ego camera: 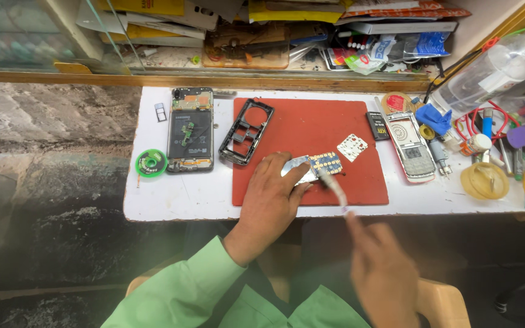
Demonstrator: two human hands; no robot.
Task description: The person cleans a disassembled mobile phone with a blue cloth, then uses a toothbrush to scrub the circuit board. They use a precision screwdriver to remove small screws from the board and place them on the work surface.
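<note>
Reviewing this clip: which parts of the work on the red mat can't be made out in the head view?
- Right hand: motion-blurred, so its grip on the thin tool is unclear.
- Circuit board: its near end is hidden under the left hand; components too small.
- Tool tip: too blurred to tell whether it touches the board.

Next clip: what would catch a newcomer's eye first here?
The red mat in the middle of the white table stands out, with the left hand pressing a small circuit board onto it while the blurred right hand holds a thin tool to the board. Left of the mat lies an opened smartphone with its insides showing; right of it, a silver keypad phone amid clutter.
</note>
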